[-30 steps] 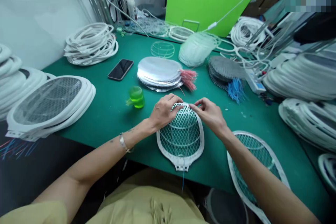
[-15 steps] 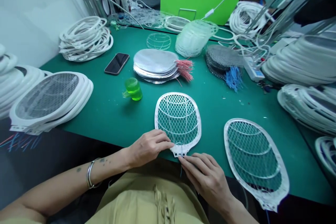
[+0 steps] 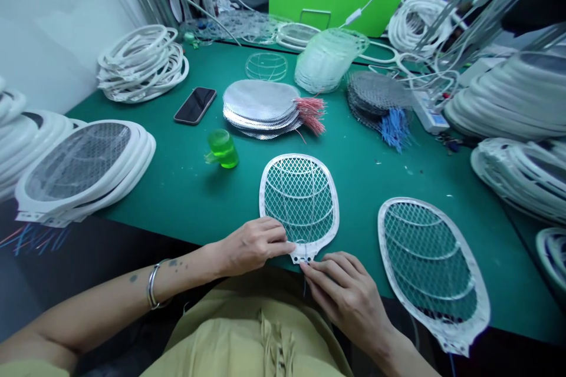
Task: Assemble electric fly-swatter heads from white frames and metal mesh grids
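A white swatter frame (image 3: 335,212) with a mesh net lies at the table's front edge, its narrow neck toward me. My left hand (image 3: 259,245) is closed on the lower left rim, with the thumb lying by the neck. At the neck, my right hand (image 3: 342,285) has its fingertips pinched together on a thin wire (image 3: 305,287) that hangs below the holes. The fingers partly hide the wire. To the right lies a second swatter frame (image 3: 384,247) with mesh, its neck past the table edge.
A green cup (image 3: 223,149) stands left of centre, near a phone (image 3: 195,106). Behind are silver mesh sheets (image 3: 260,103) with red wires and dark mesh sheets (image 3: 375,97) with blue wires. Stacked white frames (image 3: 141,65) line both sides of the green table (image 3: 190,200).
Both hands keep nearly the same place at the neck. The view has shifted very slightly; nothing else visibly moved.
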A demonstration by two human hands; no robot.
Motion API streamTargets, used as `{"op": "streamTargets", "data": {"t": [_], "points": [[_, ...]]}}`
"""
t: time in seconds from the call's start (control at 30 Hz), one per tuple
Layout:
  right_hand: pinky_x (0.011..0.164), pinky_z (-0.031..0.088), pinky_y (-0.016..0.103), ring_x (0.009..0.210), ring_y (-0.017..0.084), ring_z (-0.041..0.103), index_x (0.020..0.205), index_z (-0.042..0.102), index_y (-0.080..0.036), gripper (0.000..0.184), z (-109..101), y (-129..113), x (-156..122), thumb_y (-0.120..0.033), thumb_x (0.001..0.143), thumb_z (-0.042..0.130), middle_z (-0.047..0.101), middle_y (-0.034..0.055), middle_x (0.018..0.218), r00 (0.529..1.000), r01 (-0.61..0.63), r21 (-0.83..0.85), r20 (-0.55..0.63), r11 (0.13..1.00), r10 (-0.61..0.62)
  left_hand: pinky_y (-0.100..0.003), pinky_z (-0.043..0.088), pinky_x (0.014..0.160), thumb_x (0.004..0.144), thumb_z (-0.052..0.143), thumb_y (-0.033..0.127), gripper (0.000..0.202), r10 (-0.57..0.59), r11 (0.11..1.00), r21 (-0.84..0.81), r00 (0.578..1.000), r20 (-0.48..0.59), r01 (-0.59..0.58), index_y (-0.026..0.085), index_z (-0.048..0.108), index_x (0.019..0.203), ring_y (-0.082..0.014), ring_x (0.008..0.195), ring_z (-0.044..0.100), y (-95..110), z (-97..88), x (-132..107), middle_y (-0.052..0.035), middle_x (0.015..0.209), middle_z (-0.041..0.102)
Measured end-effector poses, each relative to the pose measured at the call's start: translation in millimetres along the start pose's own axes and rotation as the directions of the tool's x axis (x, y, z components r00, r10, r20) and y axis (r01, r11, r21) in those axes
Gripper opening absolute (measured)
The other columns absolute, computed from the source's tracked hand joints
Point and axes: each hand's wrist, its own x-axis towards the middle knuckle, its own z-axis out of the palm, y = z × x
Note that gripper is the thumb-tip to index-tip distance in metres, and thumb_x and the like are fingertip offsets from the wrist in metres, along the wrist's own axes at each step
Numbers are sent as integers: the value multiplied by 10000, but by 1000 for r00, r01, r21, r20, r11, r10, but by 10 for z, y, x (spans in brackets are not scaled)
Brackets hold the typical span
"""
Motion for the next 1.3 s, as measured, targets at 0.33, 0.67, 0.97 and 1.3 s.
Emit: {"op": "streamTargets", "data": {"t": [0.33, 0.67, 0.97, 1.3], "points": [[774, 399, 313, 789, 140, 591, 1001, 657, -228, 117, -41, 51, 67, -207, 906, 591, 679, -3, 839, 991, -117, 162, 78, 980, 106, -448, 246, 1172, 893, 506, 182, 284, 14, 998, -68, 991, 130, -5, 150, 643, 1140, -262, 1366, 392, 15, -126, 62, -84, 1342, 580], [650, 275, 320, 654, 167, 551, 675, 523, -208, 309, -58, 426, 597, -417, 844, 676, 626, -32, 654, 755, -464, -22, 512, 885, 409, -372, 283, 1182, 913, 486, 177, 353, 49, 963, -267, 941, 334, 45, 155, 643, 1229, -221, 1335, 453, -132, -187, 173, -64, 1349, 577], [823, 389, 392, 927, 227, 616, 917, 620, -223, 282, -6, 436, 477, -467, 803, 702, 699, 24, 948, 854, -366, -117, 352, 923, 383, -377, 155, 1220, 988, 454, 315, 403, -19, 958, -276, 976, 215, 80, 262, 499, 1385, -168, 1423, 295, -247, -142, -62, 11, 1476, 434], [1158, 236, 542, 1442, 325, 154, 1494, 235, -53, 984, 120, 505, 232, -774, 828, 309, 118, 109, 1561, 718, -487, -328, 378, 810, 585, -421, 114, 1206, 1002, 290, 506, 655, -424, 905, 43, 888, 179, 424, 149, 164, 1536, -231, 1475, 77, -526, 39, 78, -86, 1594, 97]]}}
